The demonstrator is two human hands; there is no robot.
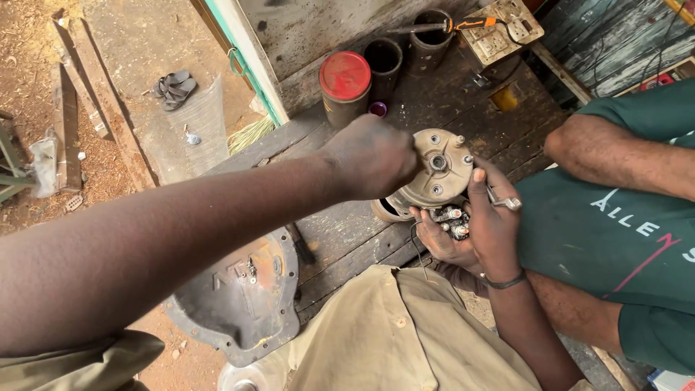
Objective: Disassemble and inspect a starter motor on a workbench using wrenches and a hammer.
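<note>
My left hand (373,156) reaches in from the left and closes over the left rim of a round, beige metal housing (440,170) with a central hub and several studs. My right hand (494,221), a dark band on its wrist, rests its thumb on the housing's right edge and pinches a small silvery tool (504,203) between its fingers. Below the housing, another person's greasy hand (438,242) cups a dark part with bolts (453,219). That person wears a green shirt (615,224) and sits at the right.
All this sits on a dark wooden platform (347,232). At its back stand a red-lidded can (344,80), two dark cylinders (382,61), an orange-handled screwdriver (463,24) and a socket board (507,29). A rusty metal cover (242,293) lies on the ground in front, sandals (174,85) farther off.
</note>
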